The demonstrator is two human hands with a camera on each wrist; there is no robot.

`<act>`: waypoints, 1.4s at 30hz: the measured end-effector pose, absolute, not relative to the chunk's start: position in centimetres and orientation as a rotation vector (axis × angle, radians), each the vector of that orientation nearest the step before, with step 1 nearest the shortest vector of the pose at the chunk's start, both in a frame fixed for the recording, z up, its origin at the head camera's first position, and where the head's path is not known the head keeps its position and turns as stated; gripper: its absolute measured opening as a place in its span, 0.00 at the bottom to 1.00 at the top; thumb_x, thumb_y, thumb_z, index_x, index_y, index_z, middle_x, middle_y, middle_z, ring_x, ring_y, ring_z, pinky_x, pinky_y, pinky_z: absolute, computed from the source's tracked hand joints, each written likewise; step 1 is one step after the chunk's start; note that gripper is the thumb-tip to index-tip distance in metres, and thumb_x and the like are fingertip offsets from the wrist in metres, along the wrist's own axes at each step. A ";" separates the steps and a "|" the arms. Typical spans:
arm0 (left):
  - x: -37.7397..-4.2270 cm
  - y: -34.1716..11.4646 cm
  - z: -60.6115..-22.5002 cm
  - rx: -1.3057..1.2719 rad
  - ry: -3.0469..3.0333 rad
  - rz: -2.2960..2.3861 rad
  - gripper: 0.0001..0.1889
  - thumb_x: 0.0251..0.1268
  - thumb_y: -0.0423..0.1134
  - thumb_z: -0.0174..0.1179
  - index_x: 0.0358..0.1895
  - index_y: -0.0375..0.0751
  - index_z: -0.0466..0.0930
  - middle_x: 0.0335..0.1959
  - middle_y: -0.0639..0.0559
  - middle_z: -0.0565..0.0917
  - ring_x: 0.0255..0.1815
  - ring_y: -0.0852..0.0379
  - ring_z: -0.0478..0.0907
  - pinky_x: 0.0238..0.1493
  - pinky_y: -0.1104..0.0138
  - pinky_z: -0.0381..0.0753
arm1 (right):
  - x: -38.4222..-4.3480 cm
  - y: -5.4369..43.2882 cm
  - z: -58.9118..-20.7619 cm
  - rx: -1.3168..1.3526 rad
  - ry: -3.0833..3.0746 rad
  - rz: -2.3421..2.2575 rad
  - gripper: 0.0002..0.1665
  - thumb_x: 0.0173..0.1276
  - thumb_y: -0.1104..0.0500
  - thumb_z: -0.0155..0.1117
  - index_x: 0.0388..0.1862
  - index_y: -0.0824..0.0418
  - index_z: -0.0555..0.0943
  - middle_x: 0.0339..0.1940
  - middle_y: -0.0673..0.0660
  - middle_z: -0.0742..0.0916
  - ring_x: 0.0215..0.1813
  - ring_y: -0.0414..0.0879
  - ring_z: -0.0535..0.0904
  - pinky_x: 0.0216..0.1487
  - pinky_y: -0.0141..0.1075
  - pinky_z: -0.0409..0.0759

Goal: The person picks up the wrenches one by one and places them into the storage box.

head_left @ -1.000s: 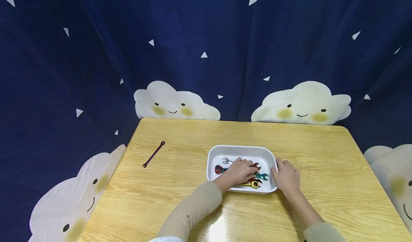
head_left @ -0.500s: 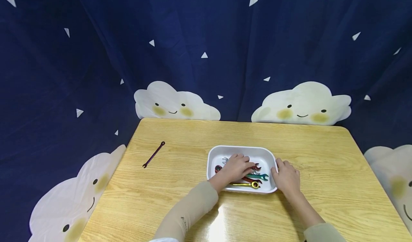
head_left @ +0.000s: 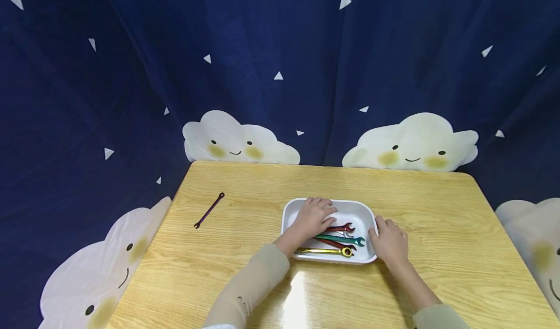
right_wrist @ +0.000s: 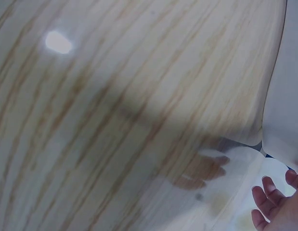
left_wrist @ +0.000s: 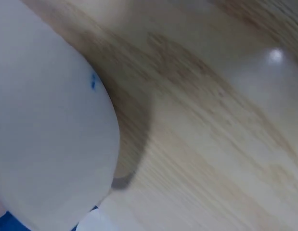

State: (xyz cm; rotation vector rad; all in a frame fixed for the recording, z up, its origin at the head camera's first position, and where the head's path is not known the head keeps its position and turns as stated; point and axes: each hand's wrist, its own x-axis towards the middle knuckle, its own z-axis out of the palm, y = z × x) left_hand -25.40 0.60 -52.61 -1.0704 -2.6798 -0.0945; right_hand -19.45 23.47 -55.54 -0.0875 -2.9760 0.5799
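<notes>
Several colored wrenches lie in a white tray (head_left: 363,215) in the head view. Among them are a red wrench (head_left: 343,228), a green wrench (head_left: 345,240) and a yellow ratchet wrench (head_left: 325,251) along the near wall. Over the tray's left part is my left hand (head_left: 311,218), fingers loose and spread, its palm hiding the wrenches' left ends. No wrench shows between those fingers. My right hand (head_left: 389,239) holds the tray's right rim, thumb overlapping the edge and fingers outside. The right wrist view catches its fingers (right_wrist: 266,197) loosely curved beside the tray wall.
A purple wrench (head_left: 209,211) lies alone on the wooden table (head_left: 245,193), toward its left side. Behind the table hangs a dark blue curtain (head_left: 245,37) with clouds and triangles printed on it. Tray wall (left_wrist: 47,110) and tabletop fill the left wrist view.
My left hand has slid left and away from me over the tray, uncovering more of the red, green and yellow wrenches and covering the silver wrench's end. My right hand stays put.
</notes>
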 end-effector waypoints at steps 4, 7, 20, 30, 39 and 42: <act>-25.6 -0.1 -52.3 -1.037 -2.700 -0.119 0.16 0.64 0.54 0.51 0.51 0.58 0.79 0.52 0.58 0.77 0.53 0.59 0.70 0.57 0.62 0.65 | -19.5 23.5 -55.6 -0.089 -2.976 0.585 0.20 0.65 0.54 0.48 0.52 0.63 0.70 0.42 0.70 0.77 0.46 0.66 0.72 0.48 0.60 0.62; -25.8 -0.7 -52.1 -1.005 -2.714 -0.153 0.16 0.64 0.54 0.51 0.51 0.57 0.79 0.52 0.58 0.77 0.53 0.59 0.70 0.58 0.61 0.64 | -19.5 23.5 -55.6 -0.089 -2.975 0.590 0.21 0.65 0.54 0.48 0.53 0.63 0.70 0.42 0.70 0.77 0.46 0.66 0.72 0.48 0.60 0.62; -26.8 -3.9 -52.0 -0.817 -2.646 -0.322 0.15 0.60 0.49 0.58 0.49 0.53 0.80 0.47 0.56 0.78 0.51 0.56 0.72 0.54 0.61 0.67 | -19.3 23.5 -55.5 -0.084 -2.975 0.591 0.21 0.65 0.54 0.48 0.52 0.63 0.70 0.42 0.70 0.77 0.46 0.66 0.72 0.49 0.60 0.61; -27.2 -6.5 -52.5 -0.641 -2.656 -0.461 0.15 0.59 0.48 0.58 0.48 0.51 0.81 0.47 0.52 0.79 0.50 0.55 0.73 0.55 0.58 0.67 | -19.2 23.5 -55.5 -0.082 -2.975 0.590 0.21 0.65 0.54 0.49 0.52 0.64 0.70 0.42 0.70 0.77 0.46 0.66 0.72 0.49 0.60 0.61; -27.6 -8.9 -52.8 -0.529 -2.605 -0.542 0.16 0.56 0.46 0.62 0.47 0.47 0.81 0.46 0.49 0.80 0.49 0.52 0.74 0.54 0.57 0.67 | -19.2 23.5 -55.5 -0.074 -2.969 0.579 0.20 0.65 0.54 0.48 0.52 0.64 0.70 0.41 0.70 0.77 0.45 0.67 0.73 0.48 0.60 0.62; -27.6 -9.7 -52.9 -0.494 -2.575 -0.571 0.16 0.55 0.45 0.63 0.47 0.45 0.81 0.45 0.48 0.80 0.48 0.51 0.75 0.54 0.56 0.68 | -19.3 23.5 -55.5 -0.076 -2.967 0.587 0.20 0.65 0.54 0.48 0.52 0.64 0.70 0.42 0.70 0.77 0.45 0.67 0.73 0.48 0.60 0.62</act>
